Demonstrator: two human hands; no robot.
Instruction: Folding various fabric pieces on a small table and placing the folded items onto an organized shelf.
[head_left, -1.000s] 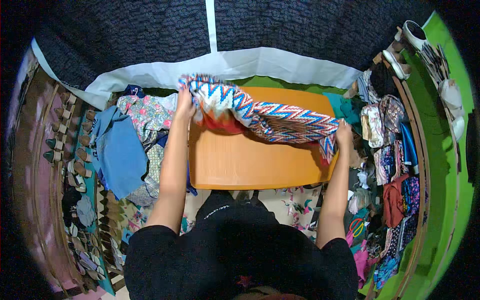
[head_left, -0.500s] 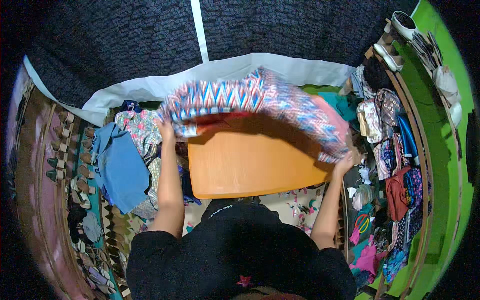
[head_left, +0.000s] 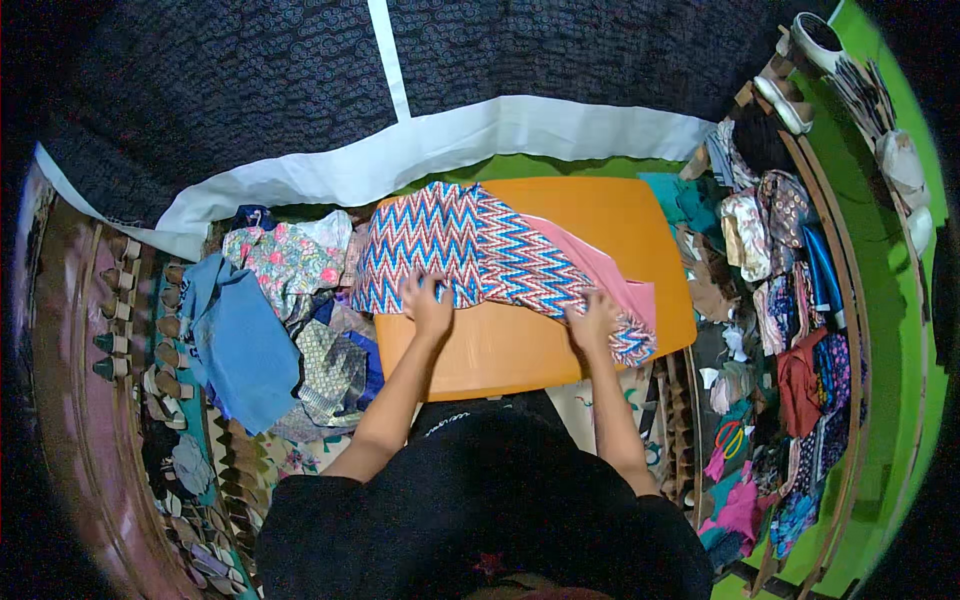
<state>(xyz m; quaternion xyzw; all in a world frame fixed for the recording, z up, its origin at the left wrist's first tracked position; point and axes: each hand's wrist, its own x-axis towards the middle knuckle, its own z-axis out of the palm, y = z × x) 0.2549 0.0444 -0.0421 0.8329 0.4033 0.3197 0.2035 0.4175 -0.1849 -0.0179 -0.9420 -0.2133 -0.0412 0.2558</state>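
A zigzag-patterned cloth [head_left: 425,240] in blue, red and white lies across the orange tabletop [head_left: 500,350]. A plain pink section [head_left: 605,272] shows along its far right side. My left hand [head_left: 428,305] rests on the cloth's near edge, left of the middle, with fingers spread and slightly bent. On the narrower right part, my right hand [head_left: 595,320] touches the near edge with its fingers apart. Beyond the right hand, the cloth's end [head_left: 632,342] lies bunched near the table's right side.
Left of the table are a blue garment [head_left: 240,335] and a floral cloth [head_left: 290,262] in a heap. Shoes [head_left: 170,385] line racks farther left. Folded clothes [head_left: 800,385] and several fabric pieces fill shelves on the right. A dark patterned curtain [head_left: 250,100] hangs behind.
The cloth has come down from the air and now lies on the tabletop. Both hands have let go of its ends and moved inward onto its near edge.
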